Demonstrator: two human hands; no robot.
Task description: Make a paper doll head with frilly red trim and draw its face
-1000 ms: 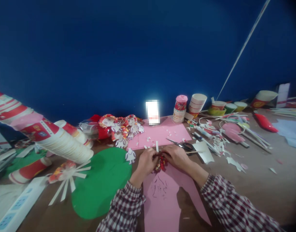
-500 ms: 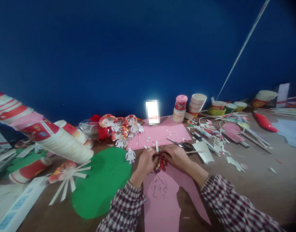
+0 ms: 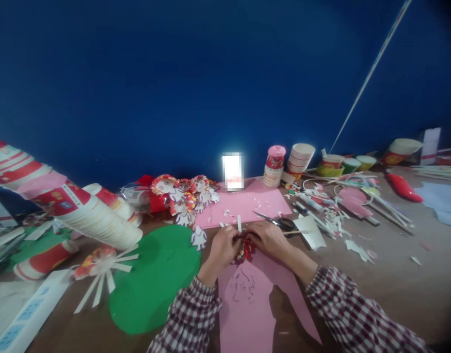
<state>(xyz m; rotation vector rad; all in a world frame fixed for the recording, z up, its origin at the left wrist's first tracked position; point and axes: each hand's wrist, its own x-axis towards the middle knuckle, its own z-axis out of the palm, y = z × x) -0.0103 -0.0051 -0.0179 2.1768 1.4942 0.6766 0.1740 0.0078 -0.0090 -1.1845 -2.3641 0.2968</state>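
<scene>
My left hand (image 3: 223,246) and my right hand (image 3: 266,237) meet at the table's middle, both closed on a small red and yellow paper ornament (image 3: 245,251) between them. The ornament hangs over a pink paper sheet (image 3: 247,304) with pencil marks on it. A white paper strip (image 3: 239,223) lies just beyond my fingers. Black-handled scissors (image 3: 280,222) rest right behind my right hand. Both sleeves are red and white check.
A green paper disc (image 3: 157,279) lies left of my arms. A long stack of paper cups (image 3: 74,208) lies on its side at the left. Finished paper dolls (image 3: 184,193) sit at the back on another pink sheet (image 3: 247,203). Cup stacks (image 3: 301,159), bowls and paper scraps crowd the right.
</scene>
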